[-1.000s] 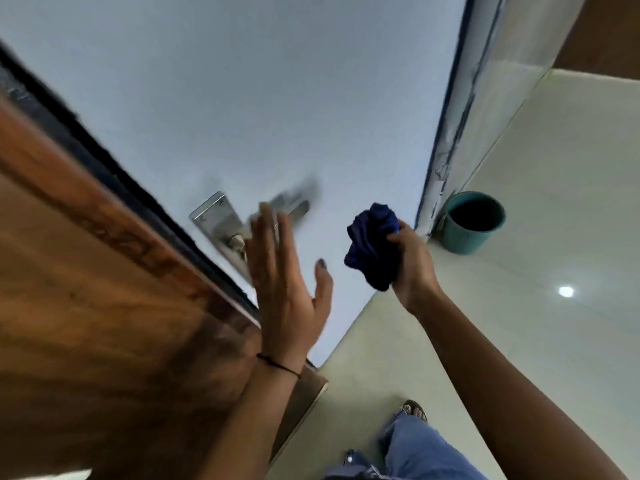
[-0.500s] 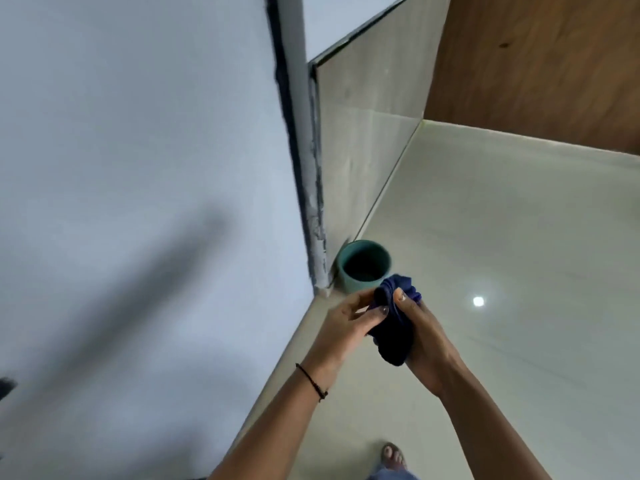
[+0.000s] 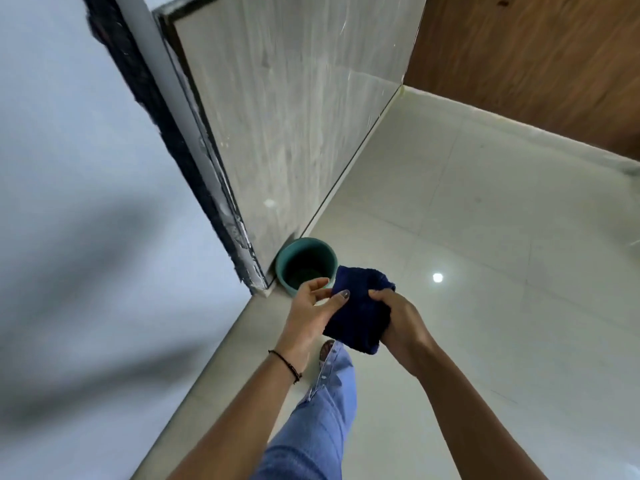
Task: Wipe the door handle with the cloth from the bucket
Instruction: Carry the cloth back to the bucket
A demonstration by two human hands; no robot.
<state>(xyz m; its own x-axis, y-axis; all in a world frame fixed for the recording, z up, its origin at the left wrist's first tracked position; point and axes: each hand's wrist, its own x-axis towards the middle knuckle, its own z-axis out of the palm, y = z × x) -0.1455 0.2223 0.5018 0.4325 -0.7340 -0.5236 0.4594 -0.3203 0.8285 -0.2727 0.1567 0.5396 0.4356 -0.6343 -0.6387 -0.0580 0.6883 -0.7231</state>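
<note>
A dark blue cloth (image 3: 358,313) hangs bunched between both my hands, above the floor. My right hand (image 3: 398,317) grips its right side in a closed fist. My left hand (image 3: 311,306) pinches its left edge with thumb and fingers. Just beyond the hands, a teal bucket (image 3: 294,251) stands on the floor against the tiled wall's corner; its inside looks dark. The door handle is out of view.
A white door or wall surface (image 3: 86,202) fills the left, ending at a black chipped frame edge (image 3: 194,174). A grey tiled wall (image 3: 294,98) runs back to a wooden panel (image 3: 536,57). Glossy cream floor tiles (image 3: 485,254) spread to the right. My jeans leg (image 3: 322,410) is below.
The view swung right, away from the door handle. My left hand left the handle and joined the right on the cloth, and both now sit nearer the bucket.
</note>
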